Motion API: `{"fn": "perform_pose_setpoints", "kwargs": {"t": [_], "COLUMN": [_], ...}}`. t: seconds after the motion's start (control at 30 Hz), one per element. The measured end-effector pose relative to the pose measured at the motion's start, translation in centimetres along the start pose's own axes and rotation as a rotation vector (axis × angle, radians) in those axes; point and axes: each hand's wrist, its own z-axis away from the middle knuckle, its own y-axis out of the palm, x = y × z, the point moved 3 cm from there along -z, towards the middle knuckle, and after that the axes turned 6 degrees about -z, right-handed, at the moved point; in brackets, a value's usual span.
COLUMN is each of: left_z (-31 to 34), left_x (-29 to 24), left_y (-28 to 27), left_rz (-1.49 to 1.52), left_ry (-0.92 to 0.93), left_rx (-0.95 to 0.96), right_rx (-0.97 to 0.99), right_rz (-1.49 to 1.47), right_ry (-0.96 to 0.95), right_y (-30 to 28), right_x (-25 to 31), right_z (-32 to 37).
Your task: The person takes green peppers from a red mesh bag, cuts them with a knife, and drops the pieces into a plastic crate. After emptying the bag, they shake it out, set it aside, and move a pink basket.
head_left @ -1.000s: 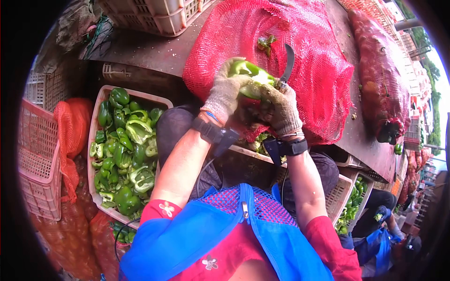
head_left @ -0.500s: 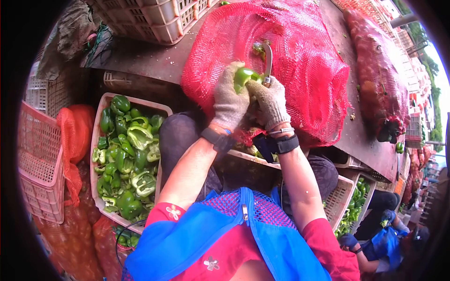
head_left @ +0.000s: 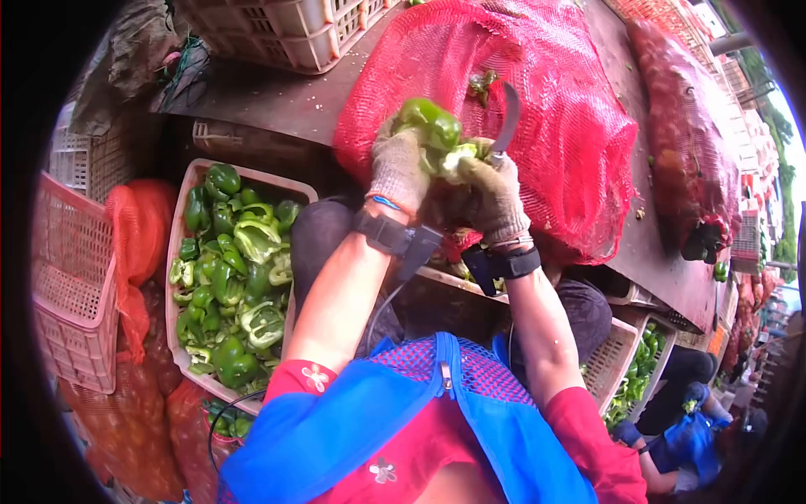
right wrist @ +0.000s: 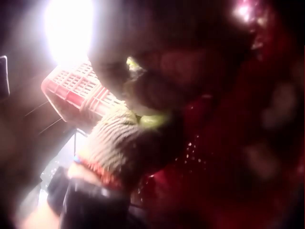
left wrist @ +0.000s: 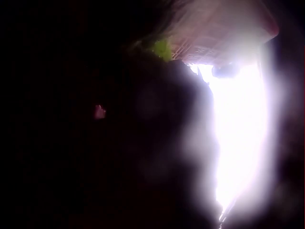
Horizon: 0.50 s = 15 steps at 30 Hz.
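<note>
In the head view my gloved left hand (head_left: 396, 172) grips a cut green bell pepper (head_left: 431, 122) in front of the red mesh sack. My gloved right hand (head_left: 497, 195) holds a knife with a curved blade (head_left: 508, 118), which points up and away from me. Right at the right thumb is a pale green-white pepper piece (head_left: 458, 160), close against the pepper. The left wrist view is mostly dark and glare. In the right wrist view the ribbed glove of the left hand (right wrist: 114, 140) shows beside a bit of green.
A crate of cut green peppers (head_left: 304, 186) stands at my left. The red mesh sack (head_left: 554, 109) lies on the board ahead, with another full sack (head_left: 680, 134) beyond. Empty-looking pink crates (head_left: 75, 260) stand far left. Another person (head_left: 688, 441) works at lower right.
The pepper in my left hand has been turned, and a pale inner piece shows at the right thumb. The knife swung close to the pepper, then back out to the right.
</note>
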Motion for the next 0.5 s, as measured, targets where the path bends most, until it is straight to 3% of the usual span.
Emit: {"fn": "perform_pose_setpoints", "kwargs": {"t": [0.03, 0.07, 0.1, 0.13, 0.17, 0.2, 0.23, 0.27, 0.3, 0.37, 0.43, 0.47, 0.5], "left_z": [0.2, 0.3, 0.1, 0.0, 1.0, 2.5, 4.1, 5.6, 7.2, 10.2, 13.7, 15.5, 17.5], "left_x": [-0.7, -1.2, -3.6, -6.0, -9.3, -11.8, -14.2, -16.3, -18.1, -21.0, -23.2, -24.1, -24.5], "left_y": [0.4, 0.7, -0.4, -1.6, -1.5, -2.4, -3.8, -5.8, -8.3, -13.8, -20.4, -23.2, -25.7], "left_rz": [0.027, 0.061, -0.087, -0.229, 0.073, 0.008, -0.07, -0.153, -0.298, -0.579, -1.04, -1.272, -1.393], "left_ry": [0.015, 0.03, 0.169, 0.312, 0.238, 0.329, 0.425, 0.515, 0.583, 0.685, 0.92, 0.878, 0.763], "left_rx": [-0.019, -0.04, -0.019, -0.019, -0.124, -0.148, -0.182, -0.215, -0.292, -0.423, -0.609, -0.717, -0.817], "right_rx": [-0.064, -0.179, -0.23, -0.409, -0.399, -0.342, -0.191, -0.087, -0.013, 0.093, 0.033, -0.096, -0.154], "right_rz": [-0.165, -0.175, -0.095, 0.016, 0.163, 0.264, 0.267, 0.457, 0.376, 0.678, 0.894, 0.697, 1.133], "right_ry": [0.053, -0.023, -0.144, -0.188, -0.352, -0.35, -0.315, -0.122, 0.005, -0.111, -0.246, -0.111, -0.282], "right_y": [-0.3, -0.8, -3.9, -2.8, -3.4, -2.4, 0.2, 1.1, 1.3, 1.4, 0.4, 0.5, 0.0], "right_x": [0.6, 0.4, 0.6, 2.3, 2.7, 3.5, 4.5, 5.2, 4.1, 3.3, 2.8, 2.5, 3.2], "right_z": [0.5, 0.5, -0.2, 1.4, 1.3, 2.1, 3.7, 4.7, 5.2, 5.9, 5.8, 6.1, 5.7]}}
